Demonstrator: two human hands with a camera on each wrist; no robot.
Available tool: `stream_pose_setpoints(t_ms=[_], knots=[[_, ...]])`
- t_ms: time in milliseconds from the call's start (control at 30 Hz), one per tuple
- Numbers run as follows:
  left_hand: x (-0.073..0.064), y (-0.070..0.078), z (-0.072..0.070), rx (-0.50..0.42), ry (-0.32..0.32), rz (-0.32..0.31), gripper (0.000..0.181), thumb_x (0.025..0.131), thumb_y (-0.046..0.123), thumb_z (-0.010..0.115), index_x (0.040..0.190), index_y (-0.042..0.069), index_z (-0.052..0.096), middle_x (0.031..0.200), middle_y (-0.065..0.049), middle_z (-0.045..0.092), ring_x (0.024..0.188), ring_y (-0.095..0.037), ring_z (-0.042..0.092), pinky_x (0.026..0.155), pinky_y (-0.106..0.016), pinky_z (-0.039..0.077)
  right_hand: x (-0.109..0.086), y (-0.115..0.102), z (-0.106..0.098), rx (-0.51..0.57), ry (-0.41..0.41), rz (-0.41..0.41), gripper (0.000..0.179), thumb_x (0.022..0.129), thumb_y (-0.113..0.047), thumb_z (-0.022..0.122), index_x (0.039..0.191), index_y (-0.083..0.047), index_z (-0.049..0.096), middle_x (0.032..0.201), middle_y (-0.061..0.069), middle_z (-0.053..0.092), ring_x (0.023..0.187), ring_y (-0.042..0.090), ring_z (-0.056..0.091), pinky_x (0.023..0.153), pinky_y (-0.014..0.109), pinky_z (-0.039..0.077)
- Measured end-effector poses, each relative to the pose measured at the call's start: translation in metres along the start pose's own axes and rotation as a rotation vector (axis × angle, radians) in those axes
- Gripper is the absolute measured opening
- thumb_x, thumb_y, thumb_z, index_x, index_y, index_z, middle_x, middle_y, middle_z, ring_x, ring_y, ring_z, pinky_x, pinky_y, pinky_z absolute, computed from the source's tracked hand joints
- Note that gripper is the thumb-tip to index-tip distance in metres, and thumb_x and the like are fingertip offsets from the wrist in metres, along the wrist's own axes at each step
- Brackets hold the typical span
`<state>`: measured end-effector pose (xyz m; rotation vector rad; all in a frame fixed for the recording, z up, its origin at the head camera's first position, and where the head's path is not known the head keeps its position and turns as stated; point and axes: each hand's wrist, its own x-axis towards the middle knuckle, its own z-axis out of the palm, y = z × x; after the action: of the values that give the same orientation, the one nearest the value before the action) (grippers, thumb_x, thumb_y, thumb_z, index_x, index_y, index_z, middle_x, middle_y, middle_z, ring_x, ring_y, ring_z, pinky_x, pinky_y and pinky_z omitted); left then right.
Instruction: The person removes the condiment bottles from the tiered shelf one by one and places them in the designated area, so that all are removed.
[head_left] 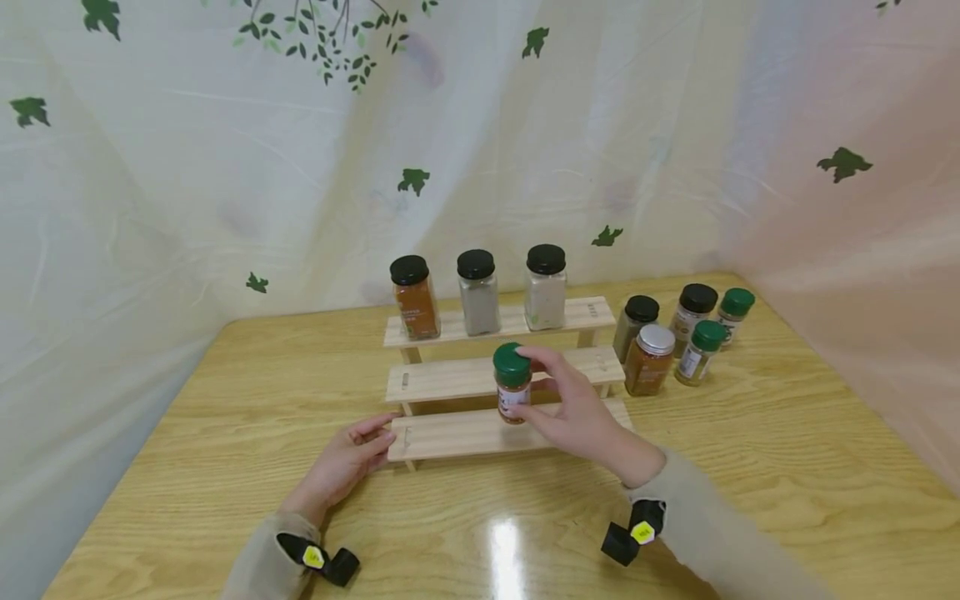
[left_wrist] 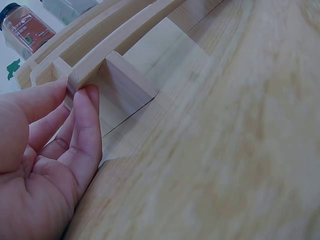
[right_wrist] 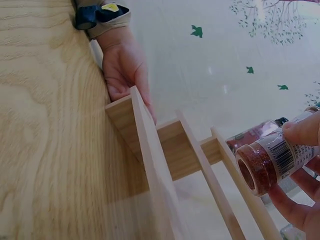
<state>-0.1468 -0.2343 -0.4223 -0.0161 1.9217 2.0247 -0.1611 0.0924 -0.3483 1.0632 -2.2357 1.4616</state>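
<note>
My right hand [head_left: 581, 417] holds a small spice jar [head_left: 512, 371] with a green lid, its fingers and thumb round the side. In the right wrist view this jar [right_wrist: 280, 159] shows reddish contents and a barcode label, with its base above the wooden shelves. The three-tier wooden spice rack [head_left: 450, 435] stands on the table. At the rack's left end my left hand [head_left: 341, 462] grips the lowest shelf; the left wrist view shows thumb and fingers [left_wrist: 87, 117] pinching its corner. Three black-lidded jars stand upright on the top tier: an orange-brown one [head_left: 417, 308], a grey one [head_left: 478, 300] and a pale one [head_left: 546, 296].
Right of the rack several more jars are grouped on the wooden table [head_left: 247, 400], including a silver-lidded jar [head_left: 649, 362], a green-lidded jar [head_left: 697, 354] and a black-lidded jar [head_left: 692, 317]. A pale curtain [head_left: 315, 192] with leaf prints hangs behind the table.
</note>
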Motion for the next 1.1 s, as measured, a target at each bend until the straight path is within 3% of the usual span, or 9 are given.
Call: stream_pose_setpoints(t_ms=[233,433,567,633,767,867,1100], knots=[[-0.002,0.000,0.000,-0.004,-0.004,0.011,0.040,0.095,0.011,0.057,0.134,0.007,0.052,0.091,0.007,0.057,0.082,-0.002,0.059,0.073,-0.017,0.051,-0.016,0.008,-0.013,-0.074,-0.001,0.030,0.068,0.074,0.010,0.073,0.131,-0.007,0.039,0.122,0.016,0.055,0.106,0.024,0.055,0.081,0.036,0.055],[-0.001,-0.002,0.000,-0.013,-0.016,0.026,0.040,0.095,0.011,0.057,0.134,0.006,0.052,0.092,0.007,0.058,0.083,-0.002,0.060,0.074,-0.017,0.052,-0.029,0.017,-0.026,-0.092,0.011,0.036,0.069,0.073,0.013,0.072,0.131,-0.005,0.039,0.121,0.016,0.055,0.106,0.013,0.054,0.081,0.033,0.054],[-0.001,-0.002,0.000,-0.014,-0.011,0.019,0.042,0.095,0.011,0.057,0.135,0.003,0.050,0.092,0.007,0.058,0.083,-0.002,0.060,0.074,-0.018,0.052,-0.036,0.018,-0.036,-0.113,0.017,0.097,0.070,0.073,0.013,0.072,0.132,-0.006,0.039,0.118,0.016,0.057,0.101,0.019,0.060,0.079,0.036,0.055],[-0.001,-0.002,0.000,-0.012,-0.010,0.017,0.045,0.095,0.011,0.057,0.137,0.001,0.047,0.092,0.007,0.057,0.082,-0.002,0.059,0.074,-0.018,0.052,-0.040,0.019,-0.040,-0.129,0.025,0.128,0.071,0.073,0.012,0.073,0.133,-0.006,0.039,0.117,0.016,0.058,0.101,0.015,0.059,0.079,0.034,0.055],[-0.002,-0.002,0.000,-0.018,-0.007,0.014,0.041,0.095,0.011,0.057,0.134,0.005,0.051,0.092,0.007,0.057,0.082,-0.003,0.059,0.074,-0.018,0.052,-0.046,0.023,-0.047,-0.163,0.045,0.154,0.071,0.073,0.011,0.074,0.133,-0.005,0.039,0.117,0.014,0.058,0.103,-0.005,0.049,0.080,0.030,0.054],[-0.002,-0.004,0.000,-0.028,-0.009,0.017,0.038,0.094,0.010,0.057,0.132,0.008,0.054,0.091,0.006,0.057,0.082,-0.003,0.060,0.074,-0.018,0.052,-0.051,0.023,-0.053,-0.177,0.053,0.172,0.070,0.074,0.010,0.074,0.133,-0.005,0.039,0.117,0.014,0.058,0.103,-0.008,0.047,0.080,0.027,0.053],[-0.002,-0.003,0.001,-0.009,-0.010,0.023,0.050,0.095,0.011,0.057,0.139,-0.006,0.041,0.090,0.008,0.058,0.081,-0.002,0.059,0.073,-0.018,0.052,-0.062,0.027,-0.066,-0.231,0.056,0.207,0.071,0.074,0.010,0.073,0.134,-0.004,0.038,0.112,0.015,0.059,0.100,-0.011,0.047,0.079,0.023,0.052]])
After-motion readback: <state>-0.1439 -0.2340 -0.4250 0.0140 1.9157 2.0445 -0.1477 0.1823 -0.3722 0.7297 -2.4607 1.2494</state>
